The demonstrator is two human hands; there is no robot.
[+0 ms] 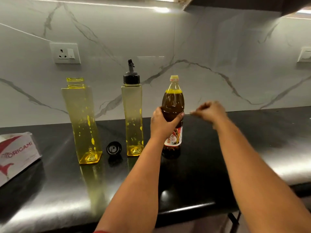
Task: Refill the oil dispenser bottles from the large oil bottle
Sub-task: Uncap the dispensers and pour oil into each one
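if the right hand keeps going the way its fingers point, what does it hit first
Probably the oil bottle: the right hand, blurred, points left at its shoulder, near where the left hand grips it. Depth is unclear.

We face a white marble-veined wall [193,39] above a glossy black countertop [210,174]. A socket plate [65,53] sits at left, and a light strip [161,9] glows under the cabinet [235,4].

Two dispenser bottles [82,121] [133,118], one large oil bottle [173,105].

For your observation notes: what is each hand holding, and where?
Left hand grips the large oil bottle around its middle. Right hand: blurred, cannot tell.
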